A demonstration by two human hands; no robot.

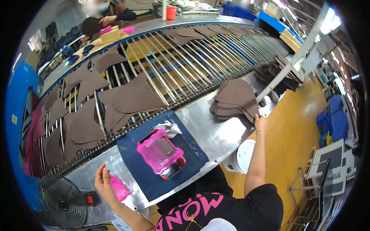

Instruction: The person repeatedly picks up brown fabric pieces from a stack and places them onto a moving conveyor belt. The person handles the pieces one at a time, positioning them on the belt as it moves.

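Note:
My left hand [103, 184] rests on the metal bench [216, 133] at the lower left, closed on a small pink block [120, 188]. My right hand [260, 123] reaches far right and touches the near edge of a stack of brown cut pieces [236, 101]. Between the hands lies a dark blue mat [158, 181] with a pink frame-like tool [159, 151] on it and crumpled clear wrap [168, 127] behind it.
Several brown pieces [131, 98] lie across a roller conveyor [185, 65] beyond the bench. A black fan [61, 202] stands at the lower left, a white bucket [243, 156] under the bench. Another person [115, 15] works at the far side. More dark stacks [279, 71] lie right.

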